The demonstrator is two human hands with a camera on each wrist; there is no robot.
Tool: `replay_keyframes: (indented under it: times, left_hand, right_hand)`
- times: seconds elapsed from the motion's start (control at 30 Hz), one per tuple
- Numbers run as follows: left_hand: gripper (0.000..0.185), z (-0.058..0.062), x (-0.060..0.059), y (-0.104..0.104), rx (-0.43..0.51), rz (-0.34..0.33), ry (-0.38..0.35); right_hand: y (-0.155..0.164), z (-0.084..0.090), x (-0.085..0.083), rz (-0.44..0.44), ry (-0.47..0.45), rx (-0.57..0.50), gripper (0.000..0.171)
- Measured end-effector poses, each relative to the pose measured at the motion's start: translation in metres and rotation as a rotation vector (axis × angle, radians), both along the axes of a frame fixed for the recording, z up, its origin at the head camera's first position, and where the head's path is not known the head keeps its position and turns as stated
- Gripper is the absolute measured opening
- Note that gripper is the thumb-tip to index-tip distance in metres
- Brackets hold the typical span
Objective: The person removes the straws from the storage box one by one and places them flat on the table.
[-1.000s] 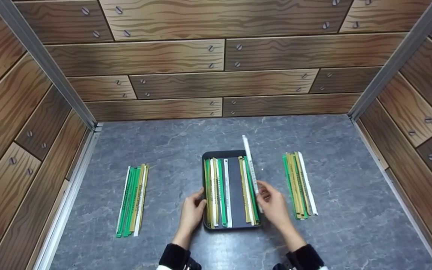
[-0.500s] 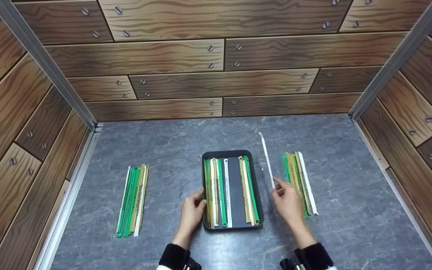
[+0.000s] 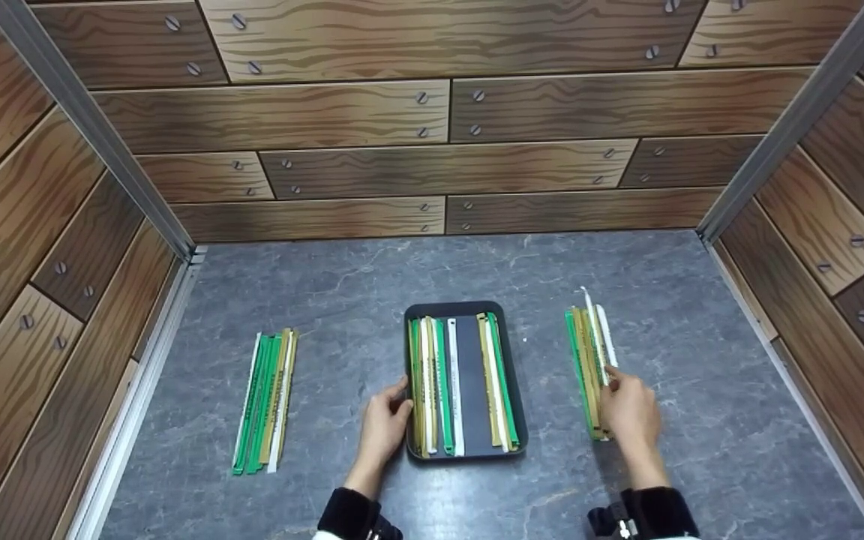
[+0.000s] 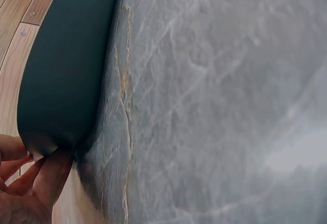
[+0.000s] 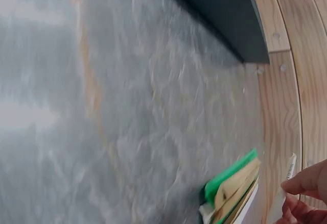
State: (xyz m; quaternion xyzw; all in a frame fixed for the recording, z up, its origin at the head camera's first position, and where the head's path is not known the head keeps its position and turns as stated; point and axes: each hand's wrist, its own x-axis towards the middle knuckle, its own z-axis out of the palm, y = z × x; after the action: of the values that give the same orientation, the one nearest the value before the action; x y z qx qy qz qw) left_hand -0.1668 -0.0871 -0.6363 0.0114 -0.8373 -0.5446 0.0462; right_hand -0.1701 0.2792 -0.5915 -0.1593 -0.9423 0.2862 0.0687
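From the head view, my right hand (image 3: 629, 409) pinches a white strip (image 3: 594, 330) and holds it over the right-hand pile of strips (image 3: 586, 371), which lies on the grey stone tabletop (image 3: 327, 300) to the right of the black tray (image 3: 466, 307); the strip's far end reaches past the top of the pile. My left hand (image 3: 385, 424) rests against the tray's left rim near its front corner, fingers curled onto the edge. Only this view shows what is in the tray: green, white and tan strips in two groups along its left and right sides, with bare black floor between them. It alone also shows a third pile of strips (image 3: 265, 401) well apart on the left. The left wrist view gives only the tray's dark outer wall (image 4: 66, 71) and my fingertips (image 4: 53, 175) touching its lower edge, with none of the contents visible. The right wrist view shows, close up, my fingers (image 5: 306, 180) closed on the white strip (image 5: 284, 193), just beside the green and tan ends of the pile (image 5: 232, 188), with the tray's corner (image 5: 225, 15) farther off.
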Motion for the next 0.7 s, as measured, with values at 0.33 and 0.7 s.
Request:
replay_keyframes:
  times: [0.33, 0.7]
  left_hand:
    - [0.042, 0.001, 0.000, 0.001, 0.030, -0.011, -0.033]
    - [0.041, 0.001, 0.001, 0.000, 0.009, -0.005, -0.018]
  right_hand:
    - [0.014, -0.014, 0.003, 0.007, -0.058, 0.017, 0.038]
    - [-0.024, -0.005, -0.001, 0.160, 0.170, -0.019, 0.030]
